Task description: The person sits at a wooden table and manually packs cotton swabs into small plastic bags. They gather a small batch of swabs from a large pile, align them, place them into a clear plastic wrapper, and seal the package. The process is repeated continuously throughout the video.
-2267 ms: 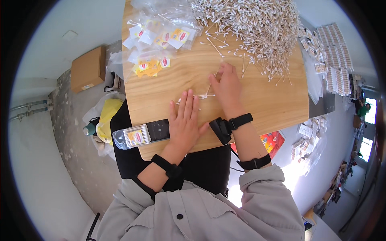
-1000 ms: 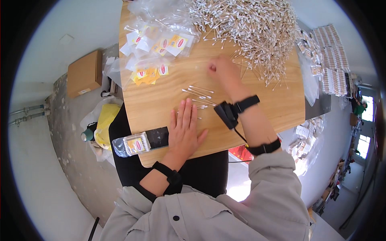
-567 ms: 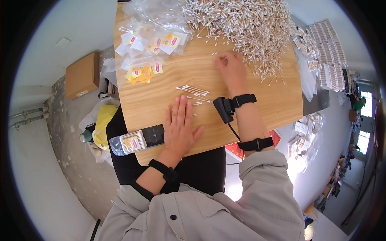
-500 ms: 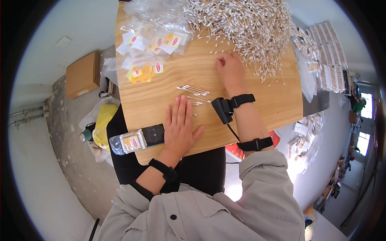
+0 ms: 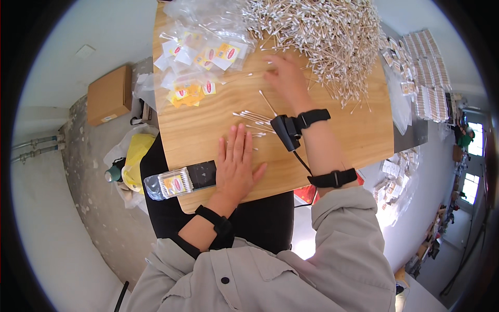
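Note:
My left hand (image 5: pixel 235 169) lies flat on the wooden tabletop (image 5: pixel 332 138), fingers stretched out and holding nothing. Just beyond its fingertips is a small group of cotton swabs (image 5: pixel 255 118), partly covered by the hand. My right hand (image 5: pixel 287 80) hovers or rests by the near left side of a big heap of cotton swabs (image 5: pixel 332 41); its fingers are apart and nothing shows in them. One loose swab (image 5: pixel 267 102) lies below that hand, and another swab (image 5: pixel 239 78) lies to its left. Beside my left hand, a filled pack of swabs (image 5: pixel 175 182) sits on a dark flat object (image 5: pixel 201 174).
Clear plastic bags (image 5: pixel 208 31) and yellow-and-white label cards (image 5: pixel 189 94) cover the far left of the table. Packed swabs (image 5: pixel 429 67) are stacked beyond its right edge. A cardboard box (image 5: pixel 109 95) and a yellow bag (image 5: pixel 138 158) stand on the floor at left.
My right hand has opened from a closed pose and shifted slightly left and away. Two loose swabs now lie near it on the table. My left hand stays flat in place.

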The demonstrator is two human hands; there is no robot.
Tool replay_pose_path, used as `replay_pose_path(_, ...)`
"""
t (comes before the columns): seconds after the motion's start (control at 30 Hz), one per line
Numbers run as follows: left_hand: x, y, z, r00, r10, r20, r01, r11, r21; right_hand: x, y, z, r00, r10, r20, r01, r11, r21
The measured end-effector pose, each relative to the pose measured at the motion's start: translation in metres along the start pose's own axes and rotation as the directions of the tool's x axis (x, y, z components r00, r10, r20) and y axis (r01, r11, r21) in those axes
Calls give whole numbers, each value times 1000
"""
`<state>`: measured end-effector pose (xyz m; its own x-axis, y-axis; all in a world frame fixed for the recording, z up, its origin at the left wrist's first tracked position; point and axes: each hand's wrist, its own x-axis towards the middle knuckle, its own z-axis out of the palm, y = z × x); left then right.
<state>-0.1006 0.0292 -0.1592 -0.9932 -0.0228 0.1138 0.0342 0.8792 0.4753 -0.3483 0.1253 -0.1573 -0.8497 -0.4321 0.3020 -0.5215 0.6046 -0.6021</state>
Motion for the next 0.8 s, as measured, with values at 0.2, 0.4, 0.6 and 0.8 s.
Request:
replay_pose_path(0.2, 1, 0, -1, 1000, -22, 21, 22, 1000, 0, 9, -17, 8, 948, 71, 309, -38, 993, -112)
replay_pose_path(0.4, 0, -1, -3, 999, -34, 23, 34, 999, -4, -25, -1, -40, 806, 303, 509, -150, 935, -320)
replay_pose_path(0.6, 0, -1, -2, 1000, -11, 21, 11, 1000, -4, 2, 10, -18, 982, 190, -16, -190, 966, -176)
replay_pose_path(0.8, -1, -2, -4, 1000, -11, 7, 12, 1000, -23, 11, 11, -17, 984, 141, 111, -87, 916, -391)
